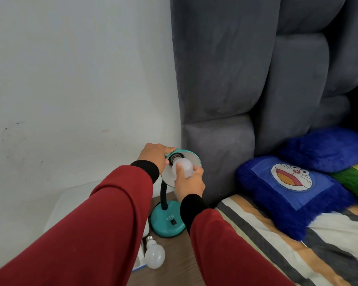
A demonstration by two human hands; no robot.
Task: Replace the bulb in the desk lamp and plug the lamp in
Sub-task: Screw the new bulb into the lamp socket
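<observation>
- Teal metal desk lamp (167, 220), black neck, centre frame
- Frosted white round bulb (183, 166)
- Dark-red sleeves (103, 219), black cuffs
- Blue plush cartoon-print pillow (293, 195), right
- Striped bedsheet (277, 250), lower right
- Grey velvet headboard (246, 69)

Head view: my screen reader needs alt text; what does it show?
A person's right hand grips a white bulb at a teal desk lamp's socket while the left hand holds the shade. A second bulb lies on the wooden table.

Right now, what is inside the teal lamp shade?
A frosted white bulb, gripped by the right hand, sits at the black socket. Its threaded base is hidden.
</observation>
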